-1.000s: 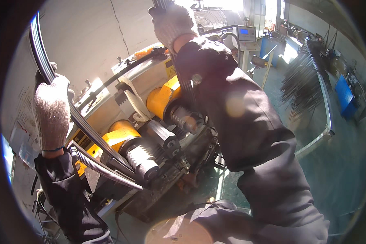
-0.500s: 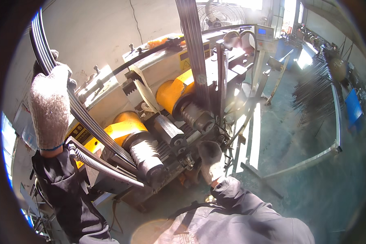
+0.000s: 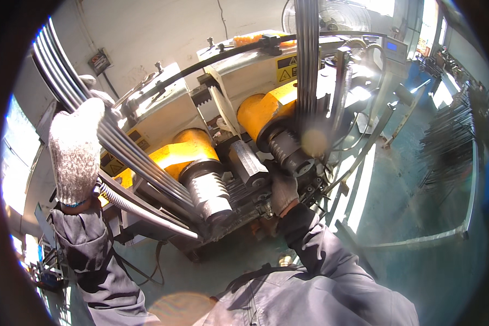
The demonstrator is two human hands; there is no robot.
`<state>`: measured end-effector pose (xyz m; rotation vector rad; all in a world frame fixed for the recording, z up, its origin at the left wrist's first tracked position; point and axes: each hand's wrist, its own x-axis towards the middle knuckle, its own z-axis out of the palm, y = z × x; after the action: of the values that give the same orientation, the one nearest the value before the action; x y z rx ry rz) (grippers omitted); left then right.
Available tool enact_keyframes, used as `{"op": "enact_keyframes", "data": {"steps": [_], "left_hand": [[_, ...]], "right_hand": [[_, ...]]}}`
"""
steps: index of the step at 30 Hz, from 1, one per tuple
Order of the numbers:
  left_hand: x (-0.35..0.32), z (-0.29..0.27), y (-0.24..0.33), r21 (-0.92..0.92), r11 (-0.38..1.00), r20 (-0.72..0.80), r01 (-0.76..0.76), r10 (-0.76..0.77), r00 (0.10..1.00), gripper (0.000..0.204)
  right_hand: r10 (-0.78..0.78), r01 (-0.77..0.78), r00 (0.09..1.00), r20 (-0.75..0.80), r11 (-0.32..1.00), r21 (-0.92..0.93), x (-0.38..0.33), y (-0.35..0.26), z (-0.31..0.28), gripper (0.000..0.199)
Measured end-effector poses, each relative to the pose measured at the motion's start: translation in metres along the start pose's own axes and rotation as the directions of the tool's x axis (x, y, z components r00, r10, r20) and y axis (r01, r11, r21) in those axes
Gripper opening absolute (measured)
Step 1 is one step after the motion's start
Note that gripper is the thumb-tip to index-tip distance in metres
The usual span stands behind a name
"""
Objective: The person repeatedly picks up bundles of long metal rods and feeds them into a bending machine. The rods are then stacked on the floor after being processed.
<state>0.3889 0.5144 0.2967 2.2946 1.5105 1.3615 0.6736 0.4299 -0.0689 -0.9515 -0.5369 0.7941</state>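
My left hand (image 3: 77,149), in a pale knitted glove, is closed round a bundle of long dark metal rods (image 3: 137,157). The rods slope down from the upper left to the ridged steel roller (image 3: 211,195) at the front of a bending machine. My right hand (image 3: 283,193), gloved with dark fingertips, reaches in at the machine's front edge. It lies between the steel centre block (image 3: 245,160) and the second ridged roller (image 3: 289,152). Shadow and machine parts hide its fingers. Another upright bundle of rods (image 3: 308,60) stands behind that roller.
Yellow roller housings (image 3: 186,149) sit on the pale machine body. A ribbed hose (image 3: 141,212) runs along its left front. Further off are a fan (image 3: 331,19), a control box with a blue screen (image 3: 395,49), and a heap of dark rods (image 3: 445,133) on the right by a metal rail (image 3: 413,240).
The view has turned, so the machine sits further right. My right hand has moved forward and inward, between the centre block and the second roller. My left hand still grips the rods.
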Motion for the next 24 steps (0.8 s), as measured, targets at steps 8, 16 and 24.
{"op": "enact_keyframes", "data": {"steps": [8,16,24], "left_hand": [[-0.011,-0.026,-0.011,-0.156,0.987,0.342,0.033,0.023,0.940,0.037],[-0.017,-0.024,0.000,-0.404,0.879,0.390,0.255,-0.087,0.917,0.037],[-0.014,-0.024,-0.001,-0.525,0.792,0.460,0.311,-0.043,0.887,0.036]], "right_hand": [[0.008,0.006,0.995,0.103,0.991,-0.135,0.012,0.034,-0.024,0.026],[-0.143,0.172,0.976,0.166,0.969,-0.179,0.013,0.042,-0.028,0.025],[-0.116,0.157,0.979,0.168,0.954,-0.257,0.017,0.052,-0.032,0.030]]}}
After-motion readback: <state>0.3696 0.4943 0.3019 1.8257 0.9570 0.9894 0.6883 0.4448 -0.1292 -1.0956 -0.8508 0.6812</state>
